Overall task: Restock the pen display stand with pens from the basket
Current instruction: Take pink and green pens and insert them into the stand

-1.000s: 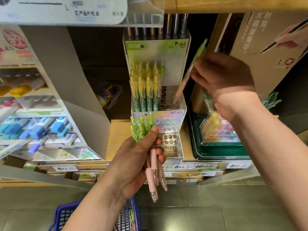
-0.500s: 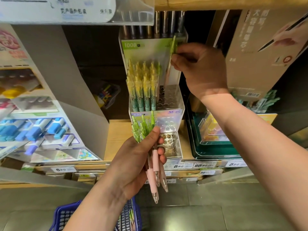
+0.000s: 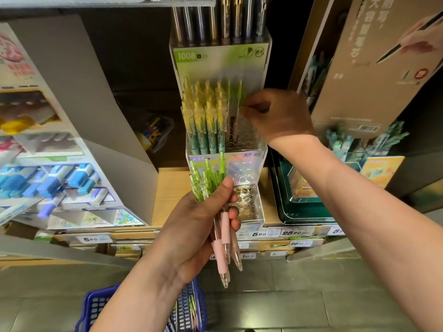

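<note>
Your right hand [image 3: 275, 116] pinches one green-capped, pink-gripped plastic pen [image 3: 239, 97] upright to seat it in the clear tiered acrylic display stand [image 3: 260, 149] beside it, while your left hand [image 3: 199, 226] below grips a ready bundle of matching pens [image 3: 211, 178] above the blue mesh basket [image 3: 96, 305].

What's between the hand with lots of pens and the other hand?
Head view: the display stand's empty holes and shiny label strip lie between the left hand gripping pens and the right hand pinching a pen.

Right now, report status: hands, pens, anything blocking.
Right hand pinching one green pen in the display stand. Left hand gripping a pen bundle. Neighbouring holes free; nothing blocking.
</note>
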Demonstrator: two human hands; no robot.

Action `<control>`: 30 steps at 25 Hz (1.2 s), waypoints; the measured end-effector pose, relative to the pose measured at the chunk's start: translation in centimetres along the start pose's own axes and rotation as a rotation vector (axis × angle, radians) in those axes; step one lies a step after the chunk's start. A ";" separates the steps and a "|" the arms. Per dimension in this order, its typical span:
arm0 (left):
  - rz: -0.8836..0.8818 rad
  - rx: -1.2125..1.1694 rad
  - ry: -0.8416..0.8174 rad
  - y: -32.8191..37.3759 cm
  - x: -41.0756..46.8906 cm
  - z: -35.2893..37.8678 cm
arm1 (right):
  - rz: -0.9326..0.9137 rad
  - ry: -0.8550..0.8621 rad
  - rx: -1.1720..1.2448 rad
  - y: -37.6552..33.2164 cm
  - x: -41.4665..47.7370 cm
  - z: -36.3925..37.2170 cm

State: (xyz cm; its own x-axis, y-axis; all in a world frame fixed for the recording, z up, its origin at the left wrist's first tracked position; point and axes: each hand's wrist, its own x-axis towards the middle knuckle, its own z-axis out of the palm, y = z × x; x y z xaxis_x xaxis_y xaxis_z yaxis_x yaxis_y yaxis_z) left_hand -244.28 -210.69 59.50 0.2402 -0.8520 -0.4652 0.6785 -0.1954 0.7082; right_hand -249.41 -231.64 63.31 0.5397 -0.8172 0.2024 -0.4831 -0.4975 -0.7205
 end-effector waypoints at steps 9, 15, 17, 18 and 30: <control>0.082 0.022 0.030 0.0 0.2 0.5 | 0.258 -0.725 0.300 -0.6 -6.6 -1.5; 0.075 -0.012 -0.010 0.0 0.2 0.4 | 0.371 -0.679 0.619 -0.1 -6.7 -1.0; 0.066 0.012 0.011 0.1 0.3 0.4 | 0.439 -0.609 0.762 -0.1 -6.7 -0.8; 0.060 0.027 0.025 0.2 0.4 0.4 | 0.458 -0.564 0.814 0.0 -6.6 -0.8; 0.045 -0.049 0.062 0.3 0.3 1.4 | -0.131 0.274 0.506 -0.5 -0.1 -3.1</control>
State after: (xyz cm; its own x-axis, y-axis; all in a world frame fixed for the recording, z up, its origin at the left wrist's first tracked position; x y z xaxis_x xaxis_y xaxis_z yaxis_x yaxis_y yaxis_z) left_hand -244.98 -211.66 60.27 0.3124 -0.8275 -0.4666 0.6990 -0.1324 0.7028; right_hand -251.37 -232.21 65.77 0.3426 -0.8372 0.4262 0.0010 -0.4533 -0.8913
